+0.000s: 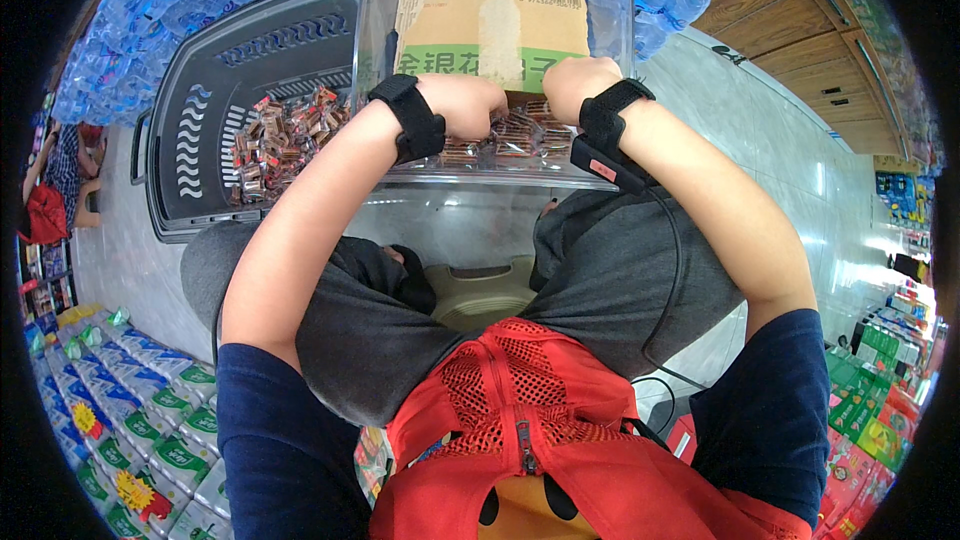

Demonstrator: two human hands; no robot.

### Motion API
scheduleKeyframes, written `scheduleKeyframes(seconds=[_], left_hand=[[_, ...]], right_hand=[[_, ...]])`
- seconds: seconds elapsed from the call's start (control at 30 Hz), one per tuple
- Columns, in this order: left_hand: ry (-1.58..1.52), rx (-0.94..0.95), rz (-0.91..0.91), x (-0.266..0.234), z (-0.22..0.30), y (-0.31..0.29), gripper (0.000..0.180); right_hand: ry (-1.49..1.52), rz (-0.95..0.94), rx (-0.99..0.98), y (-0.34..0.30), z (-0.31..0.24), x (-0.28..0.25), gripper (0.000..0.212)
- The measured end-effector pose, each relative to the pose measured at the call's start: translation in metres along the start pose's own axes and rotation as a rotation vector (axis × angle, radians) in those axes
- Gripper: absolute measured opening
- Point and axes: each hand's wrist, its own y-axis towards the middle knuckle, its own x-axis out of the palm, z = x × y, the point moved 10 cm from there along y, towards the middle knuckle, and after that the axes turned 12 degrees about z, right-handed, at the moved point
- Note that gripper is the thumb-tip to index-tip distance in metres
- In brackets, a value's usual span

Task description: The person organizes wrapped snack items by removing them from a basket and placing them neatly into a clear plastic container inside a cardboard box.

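Both of my hands are inside a clear plastic bin (625,15) in front of me. My left hand (468,108) has its fingers curled down at the small clear-wrapped brown snack packets (515,132) on the bin's bottom; whatever it grips is hidden. To its right, my right hand (578,90) is closed at the lower right edge of a brown cardboard box (450,15) with a green band, and its fingertips are out of sight. The box stands tilted in the bin behind the packets.
Left of the bin, a dark grey plastic basket (190,90) holds a heap of similar snack packets (285,140). Bottled water packs (110,70) are stacked behind. A beige stool (480,300) shows between my legs. Wooden cabinets (810,30) stand at the far right, packaged goods (150,420) at the near left.
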Motion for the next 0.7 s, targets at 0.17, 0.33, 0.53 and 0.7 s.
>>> scheduleKeyframes(seconds=[0.17,0.33,0.53,0.7], left_hand=[[0.033,-0.024,-0.065,-0.004,0.001,-0.005,0.045],[0.075,-0.040,-0.077,-0.007,0.001,-0.008,0.045],[0.028,-0.054,-0.081,-0.003,-0.005,-0.007,0.046],[0.007,-0.082,-0.106,-0.002,-0.004,-0.009,0.045]], right_hand=[[0.049,-0.059,-0.060,-0.003,-0.004,0.001,0.020],[0.040,-0.073,-0.027,-0.001,0.000,0.003,0.024],[0.119,-0.045,-0.017,-0.002,0.002,-0.003,0.023],[0.286,-0.015,-0.076,-0.005,0.000,-0.007,0.021]])
